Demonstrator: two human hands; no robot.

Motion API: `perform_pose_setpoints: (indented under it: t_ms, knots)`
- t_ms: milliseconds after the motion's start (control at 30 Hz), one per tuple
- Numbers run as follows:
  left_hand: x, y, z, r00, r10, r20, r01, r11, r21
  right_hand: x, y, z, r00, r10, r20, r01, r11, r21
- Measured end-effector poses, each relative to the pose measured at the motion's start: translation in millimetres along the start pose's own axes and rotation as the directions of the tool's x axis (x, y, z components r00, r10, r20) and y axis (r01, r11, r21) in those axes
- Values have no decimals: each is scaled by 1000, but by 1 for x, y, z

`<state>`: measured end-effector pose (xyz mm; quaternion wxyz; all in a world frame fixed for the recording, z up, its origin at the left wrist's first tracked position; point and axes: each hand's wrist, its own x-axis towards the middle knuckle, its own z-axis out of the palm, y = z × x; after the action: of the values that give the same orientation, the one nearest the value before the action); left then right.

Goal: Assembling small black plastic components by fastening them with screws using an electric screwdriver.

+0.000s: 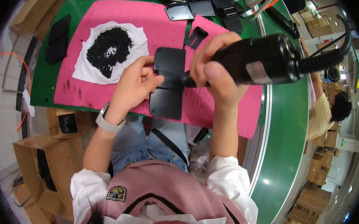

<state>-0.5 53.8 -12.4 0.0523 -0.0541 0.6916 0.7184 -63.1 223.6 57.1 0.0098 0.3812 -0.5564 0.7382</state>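
Note:
My right hand (220, 69) is wrapped round a black electric screwdriver (256, 61), its cable running off to the right. The tool lies nearly level, its tip pointing left at the edge of a black plastic plate (166, 105). This plate, made of joined flat panels, rests on the pink foam mat (169, 24). My left hand (137, 84) is at the plate's left edge, thumb and fingers closed on its middle part. Left of that hand, a heap of small black screws (102, 50) lies on a white cloth (84, 72). A small black bracket (196, 37) sits beyond the tool.
Several black panels with metal parts (201, 7) lie along the table's far side. A black block (59, 39) stands at the left on the green table (39, 89). Cardboard boxes (55, 157) stand at lower left. Across a green conveyor (283, 140), another person (327, 110) is at the right.

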Motion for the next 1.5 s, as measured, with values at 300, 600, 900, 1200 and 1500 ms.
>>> perform_pose_setpoints:
  t_ms: [300, 600, 900, 1200, 1500]
  knots:
    - [-10, -12, -1, 937, 248, -246, -298, 935, -192, 10, -28, -1, 992, -121, -27, 120, 891, 437]
    - [-22, -4, 0, 935, 353, -35, -354, 924, -146, 13, -9, 7, 979, -183, 88, 113, 851, 514]
    - [-22, -6, -2, 906, 423, -31, -420, 905, 67, 13, -4, 12, 985, -70, 156, -8, 891, 454]
    - [-19, -7, -2, 926, 373, -52, -377, 917, -131, 10, -9, 14, 995, -29, -93, 70, 874, 481]
    - [-21, -9, -3, 921, 382, -77, -382, 924, 18, 7, -4, 17, 997, -26, -75, 56, 893, 446]
